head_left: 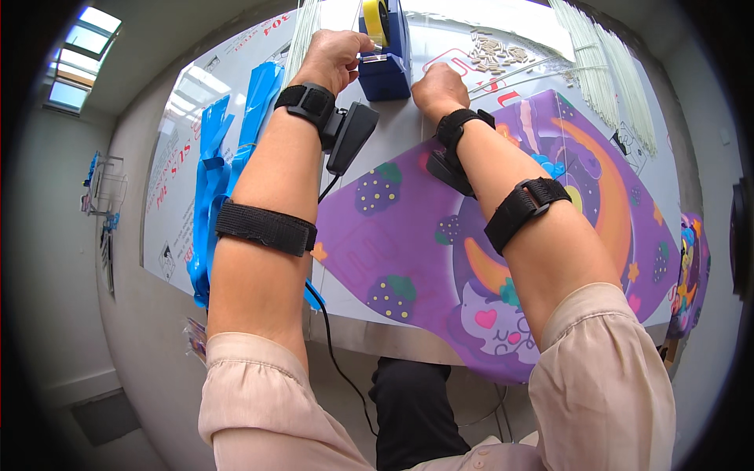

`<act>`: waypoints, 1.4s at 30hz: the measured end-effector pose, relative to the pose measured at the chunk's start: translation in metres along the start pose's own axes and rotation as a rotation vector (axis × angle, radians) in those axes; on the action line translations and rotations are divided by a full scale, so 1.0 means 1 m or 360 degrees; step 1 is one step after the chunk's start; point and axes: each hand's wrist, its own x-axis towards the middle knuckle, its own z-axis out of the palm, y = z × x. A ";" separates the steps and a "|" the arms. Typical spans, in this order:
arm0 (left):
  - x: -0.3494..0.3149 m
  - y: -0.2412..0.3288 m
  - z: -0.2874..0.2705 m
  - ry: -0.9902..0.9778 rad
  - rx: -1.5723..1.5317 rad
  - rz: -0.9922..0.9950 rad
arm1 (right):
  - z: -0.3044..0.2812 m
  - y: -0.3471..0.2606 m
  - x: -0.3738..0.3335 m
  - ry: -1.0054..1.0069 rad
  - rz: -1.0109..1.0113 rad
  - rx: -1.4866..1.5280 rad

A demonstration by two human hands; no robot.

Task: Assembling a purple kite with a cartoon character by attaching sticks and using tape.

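Note:
At the far middle of the table stands a dark blue tape dispenser [386,78] with a roll of yellow tape [376,22]. My left hand [331,59] is at its left side, thumb and forefinger pinched on the tape just by the cutting edge. To the right of the dispenser, my right hand [440,88] is curled closed above the table; its fingertips are turned away, so what they hold is hidden. Below my right forearm lies a purple printed sheet [408,243], kite-like in outline, with moons, strawberries and a cat face. Its near corner hangs over the table's front edge.
Blue plastic strips [210,180] lie left of my left arm. Thin pale rods [620,86] are bundled at the far right, others [302,35] at the far left. Small beige tubes [499,53] lie in a pile. A black cable [334,345] hangs from my left wrist.

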 end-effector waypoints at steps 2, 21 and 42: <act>0.000 0.002 0.000 0.0019 -0.0012 0.0000 | -0.009 0.000 0.008 0.0189 -0.0077 0.0264; 0.004 0.002 -0.002 0.0018 0.0022 -0.0239 | -0.019 0.039 -0.036 -0.0103 -0.0887 0.0343; -0.214 -0.073 -0.045 -0.0079 -0.0651 -0.0074 | 0.009 0.015 -0.013 -0.0585 -0.0612 0.1337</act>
